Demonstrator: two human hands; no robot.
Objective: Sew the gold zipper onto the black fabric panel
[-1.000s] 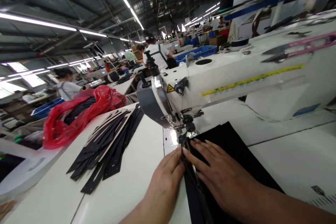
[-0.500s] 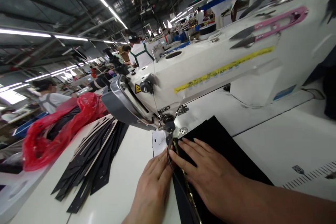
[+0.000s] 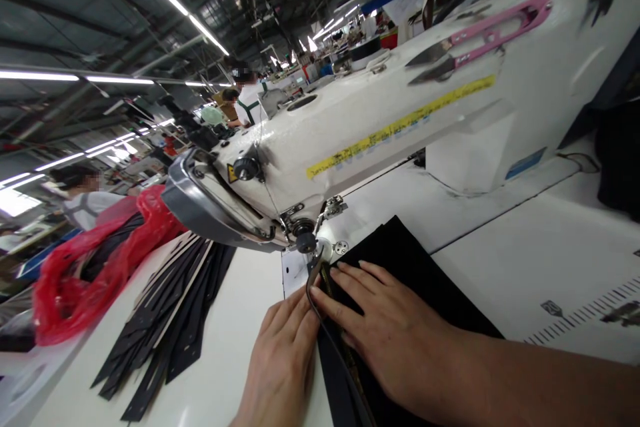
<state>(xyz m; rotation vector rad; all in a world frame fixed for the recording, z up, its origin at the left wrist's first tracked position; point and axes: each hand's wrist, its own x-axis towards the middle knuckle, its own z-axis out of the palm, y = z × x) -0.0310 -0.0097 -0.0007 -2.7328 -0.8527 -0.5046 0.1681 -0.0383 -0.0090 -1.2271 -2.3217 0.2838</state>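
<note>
**Both hands flat on black fabric at the needle**

The white sewing machine [image 3: 380, 127] stretches across the counter [image 3: 525, 260], its head hanging over the work so the needle area [image 3: 306, 243] meets the cloth just ahead of the fingertips. The black fabric [image 3: 400, 267] lies flat on the counter under the machine's arm, its zipper edge [image 3: 325, 280] running straight towards the needle, which looks like why both hands flank that line. The right hand [image 3: 395, 333] lies palm down on the fabric, its grip spread and pressing rather than pinching. The left hand [image 3: 285, 353] rests beside the zipper edge, fingers extended and touching it, grasping nothing. A stack of black strips [image 3: 165, 327] and a red bag [image 3: 80, 280] sit to the left; pink snips [image 3: 480, 33] rest on the machine.

Compared with a second ago, the view has swung left and the hands sit slightly lower in frame, in the same flat pose.
</note>
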